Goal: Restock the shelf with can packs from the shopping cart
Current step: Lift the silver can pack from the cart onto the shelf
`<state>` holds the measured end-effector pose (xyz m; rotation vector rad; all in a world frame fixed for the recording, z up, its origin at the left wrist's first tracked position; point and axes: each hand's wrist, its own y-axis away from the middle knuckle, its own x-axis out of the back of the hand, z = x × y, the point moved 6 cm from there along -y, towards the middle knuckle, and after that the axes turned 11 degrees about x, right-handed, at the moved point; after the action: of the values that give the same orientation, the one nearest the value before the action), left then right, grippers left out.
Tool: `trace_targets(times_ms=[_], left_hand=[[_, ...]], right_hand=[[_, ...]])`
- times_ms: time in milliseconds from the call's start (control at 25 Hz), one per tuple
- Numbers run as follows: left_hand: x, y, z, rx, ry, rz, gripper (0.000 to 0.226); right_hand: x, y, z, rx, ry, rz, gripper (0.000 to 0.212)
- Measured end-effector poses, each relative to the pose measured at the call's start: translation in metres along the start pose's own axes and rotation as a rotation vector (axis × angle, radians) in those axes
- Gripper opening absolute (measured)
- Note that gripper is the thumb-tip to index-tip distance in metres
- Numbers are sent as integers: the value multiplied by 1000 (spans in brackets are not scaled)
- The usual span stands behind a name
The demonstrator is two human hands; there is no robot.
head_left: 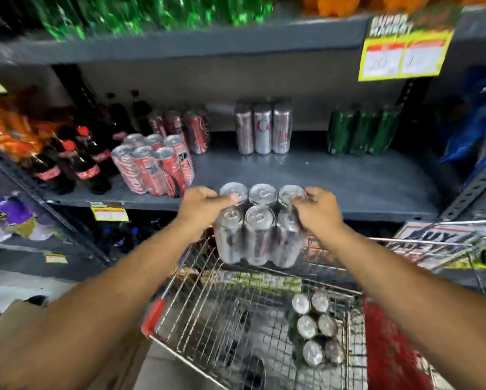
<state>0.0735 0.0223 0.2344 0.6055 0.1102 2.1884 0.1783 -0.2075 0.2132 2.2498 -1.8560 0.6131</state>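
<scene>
A shrink-wrapped pack of silver cans (260,229) hangs in the air above the wire shopping cart (196,313), just in front of the grey shelf (334,175). My left hand (201,205) grips its top left corner and my right hand (318,211) grips its top right corner. Another pack, of green cans (316,332), lies on its side in the cart at the right. On the shelf stand a silver can pack (263,128) at the back, red cola can packs (154,164) to the left and a green can pack (361,133) to the right.
Cola bottles (75,161) fill the shelf's left end. Blue bags (478,128) hang at the right. A yellow price sign (405,54) hangs from the upper shelf, which carries green bottles (151,12). The shelf surface between the packs is bare. A brown box (16,319) sits at the lower left.
</scene>
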Motion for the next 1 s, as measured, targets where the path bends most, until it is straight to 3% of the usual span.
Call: trace_targets(times_ms=[160, 360, 560, 640, 800, 840, 920, 1000], left_hand=[[32, -39, 61, -53, 169, 49, 37], [41, -105, 78, 25, 163, 119, 17], [39, -144, 72, 12, 99, 195, 19], [34, -147, 72, -59, 9, 210, 11], [31, -132, 84, -103, -338, 242, 24], [30, -121, 92, -180, -436, 291, 26], [19, -82, 107, -518, -500, 327, 33], [-13, -29, 102, -850, -446, 176, 31]], right_hand=[[-10, -64, -60, 92, -79, -10, 20], [-50, -113, -68, 126, -19, -65, 11], [-75, -147, -57, 109, 0, -85, 33], [-79, -151, -54, 157, 17, -114, 29], [-71, -148, -55, 143, 25, -185, 32], [-66, -143, -56, 162, 45, -179, 31], [-49, -122, -53, 220, 81, -111, 29], [-27, -87, -32, 235, -8, -48, 29]])
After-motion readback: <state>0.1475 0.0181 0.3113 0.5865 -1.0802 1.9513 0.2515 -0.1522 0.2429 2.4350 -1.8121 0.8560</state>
